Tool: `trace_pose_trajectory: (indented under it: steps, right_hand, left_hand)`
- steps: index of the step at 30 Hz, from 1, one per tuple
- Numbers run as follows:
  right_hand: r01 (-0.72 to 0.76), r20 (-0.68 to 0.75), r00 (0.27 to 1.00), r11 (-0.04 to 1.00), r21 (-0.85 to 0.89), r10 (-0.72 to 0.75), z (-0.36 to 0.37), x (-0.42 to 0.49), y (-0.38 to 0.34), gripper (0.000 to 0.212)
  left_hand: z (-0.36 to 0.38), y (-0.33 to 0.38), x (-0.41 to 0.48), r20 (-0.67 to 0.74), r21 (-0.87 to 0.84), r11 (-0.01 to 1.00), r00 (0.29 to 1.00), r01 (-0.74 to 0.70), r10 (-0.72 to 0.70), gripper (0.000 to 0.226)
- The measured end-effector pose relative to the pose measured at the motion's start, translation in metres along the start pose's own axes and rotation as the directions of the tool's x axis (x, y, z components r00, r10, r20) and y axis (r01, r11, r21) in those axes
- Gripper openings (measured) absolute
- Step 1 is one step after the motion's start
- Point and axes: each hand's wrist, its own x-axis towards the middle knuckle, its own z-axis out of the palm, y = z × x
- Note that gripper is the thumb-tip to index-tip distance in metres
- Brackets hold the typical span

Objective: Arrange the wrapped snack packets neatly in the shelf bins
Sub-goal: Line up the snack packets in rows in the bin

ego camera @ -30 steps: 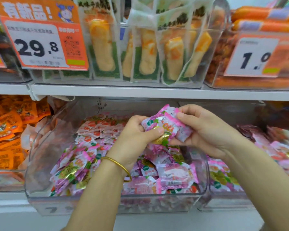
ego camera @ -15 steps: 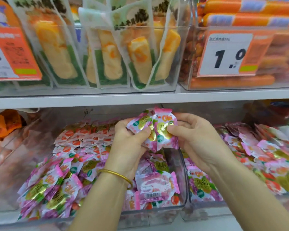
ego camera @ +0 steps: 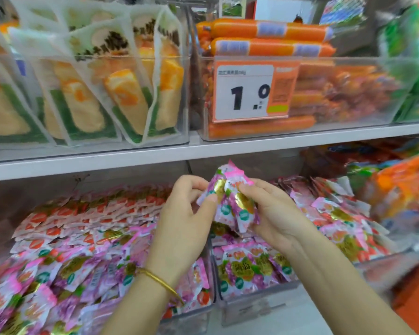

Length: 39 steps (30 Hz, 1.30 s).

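Shelving: a white shelf crosses the view. Above it stand clear bins of pale pouches and orange sausages, with a price tag reading 1.0.
Lower bins: the left bin is full of pink packets, in tidy rows at the back and a loose heap in front. The right bin sits just beside it, its packets standing face-forward.
Bunch: a few pink packets are held together as a bunch. It is in the air just under the shelf edge, above the line where the two bins meet.
Left hand: the left hand pinches the bunch's left edge with thumb and fingertips. A gold bangle is on the wrist.
Right hand: the right hand has its fingers curled round the bunch's right side and appears to carry most of it.
Axis: the bunch is nearly upright, its top leaning slightly left and its printed faces toward the camera.
Key relation: the right bin lies straight below the right hand, and its packets share the bunch's upright lie. The left bin's heap lies below and left of the left hand.
Step, judged: probably squaring the bunch before setting it down; which bin it goes to cannot be told.
Next move, judged: lower the bunch upright, with the right hand leading.
Risk: slick wrappers may fan apart once the pinch loosens.
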Motion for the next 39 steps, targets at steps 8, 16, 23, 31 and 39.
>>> trace_pose_trajectory:
  steps: [8,16,23,31,39]
  right_hand:
    - [0.088,-0.335,0.892,0.843,-0.53,-0.304,-0.072,0.056,-0.041,0.02]
    - [-0.305,-0.335,0.94,0.286,-0.908,-0.06,-0.088,0.133,-0.056,0.031]
    - [-0.255,-0.258,0.966,0.194,-0.947,0.011,-0.094,0.149,-0.052,0.033]
    - [-0.157,-0.155,0.987,0.049,-0.986,0.041,-0.094,0.147,-0.05,0.023]
    - [-0.219,-0.227,0.968,0.09,-0.972,-0.103,-0.114,0.155,-0.056,0.027]
  left_hand:
    - [0.028,-0.013,0.04,0.211,0.543,0.802,0.965,-0.249,0.156,0.023]
    - [0.034,-0.019,0.051,0.31,0.596,0.744,0.941,-0.301,0.133,0.03]
    - [0.036,-0.019,0.051,0.319,0.611,0.726,0.938,-0.315,0.139,0.03]
    - [0.038,-0.02,0.052,0.318,0.634,0.709,0.94,-0.309,0.125,0.03]
    - [0.038,-0.019,0.051,0.326,0.633,0.706,0.937,-0.317,0.128,0.032]
